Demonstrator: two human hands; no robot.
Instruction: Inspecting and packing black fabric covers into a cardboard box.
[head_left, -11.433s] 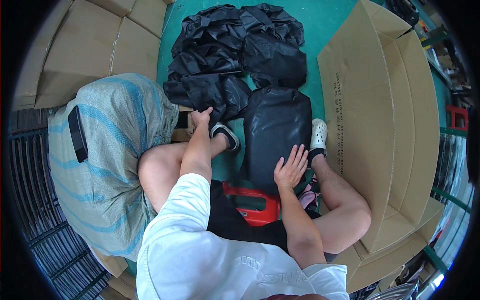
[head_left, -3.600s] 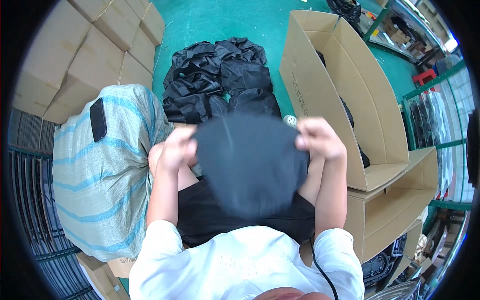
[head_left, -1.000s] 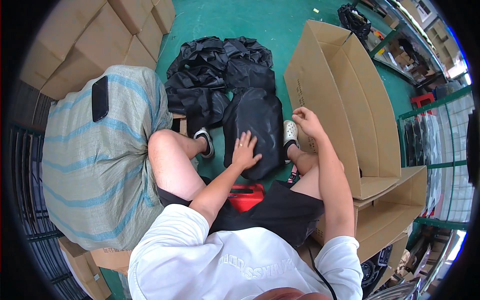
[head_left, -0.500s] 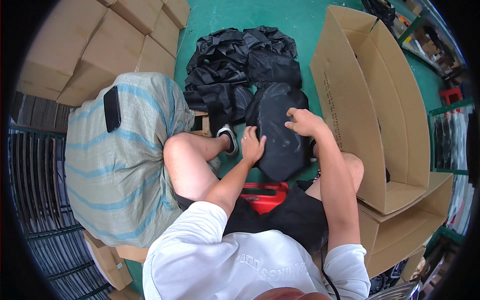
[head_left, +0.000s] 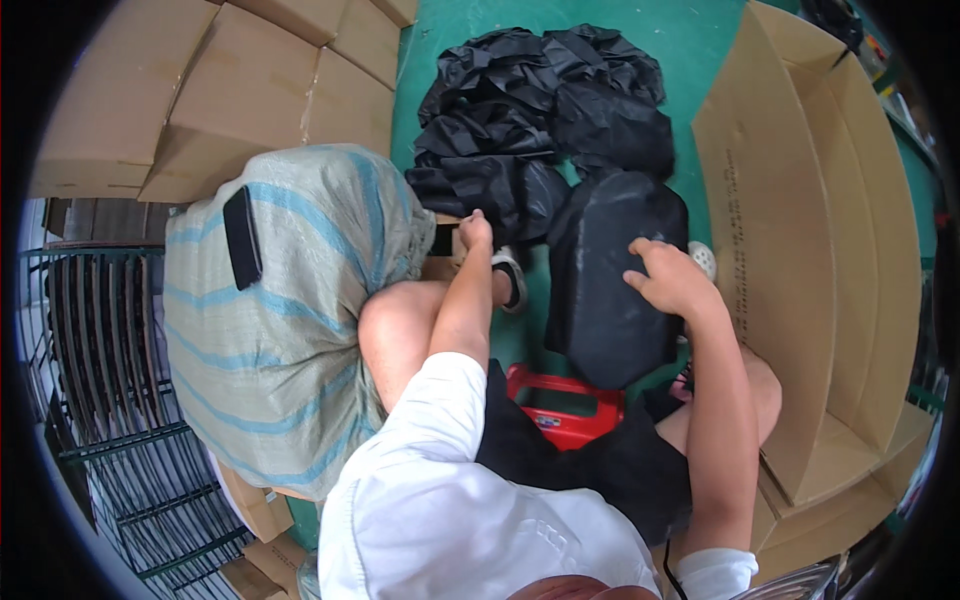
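A smooth black fabric-covered bundle point(head_left: 615, 290), long with rounded corners, lies on the floor between my legs. My right hand point(head_left: 668, 272) is over its right side, thumb and forefinger apart, holding nothing that I can see. Farther left, my left hand point(head_left: 475, 232) reaches past my knee to the near edge of a crumpled black cloth piece point(head_left: 505, 190), beside a small open cardboard box point(head_left: 445, 240). Its fingers are closed, and what they grip, if anything, is hidden. More black cloth pieces point(head_left: 610, 120) lie in a heap beyond.
A big woven sack point(head_left: 290, 330) with blue stripes stands at the left, a phone point(head_left: 242, 238) on top. Stacked cartons point(head_left: 250, 80) rise behind it. On the right is a tall open carton point(head_left: 770, 200). A red plastic stool point(head_left: 570, 425) shows beneath me.
My left hand has left the black bundle's left side and moved up and left to the cloth and small box, its fingers closing. My right hand stays over the bundle; the whole view has shifted.
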